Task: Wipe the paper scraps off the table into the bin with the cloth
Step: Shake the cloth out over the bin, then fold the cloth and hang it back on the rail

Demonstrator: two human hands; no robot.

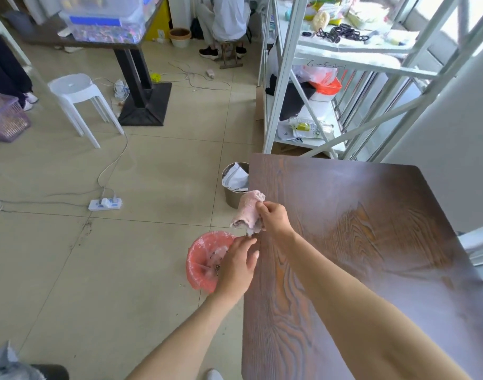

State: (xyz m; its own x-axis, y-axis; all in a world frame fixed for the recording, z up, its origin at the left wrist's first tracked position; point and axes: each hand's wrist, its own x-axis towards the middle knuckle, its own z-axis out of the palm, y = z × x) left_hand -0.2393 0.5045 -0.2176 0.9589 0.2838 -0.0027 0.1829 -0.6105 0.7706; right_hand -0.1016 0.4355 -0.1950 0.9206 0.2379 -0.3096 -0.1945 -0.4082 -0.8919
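Note:
A dark wood-grain table fills the right side. My right hand is at its left edge, shut on a bunched pink cloth that hangs over the edge. A small pale scrap shows just below the cloth. On the floor beside the table stands a bin lined with a pink bag. My left hand hovers over the bin's right side, fingers loosely apart, close to the table edge and holding nothing that I can see.
A second grey bin with white packaging stands further along the table edge. A power strip and cables lie on the tiled floor at left. A white stool and white shelving stand beyond. A person sits at the back.

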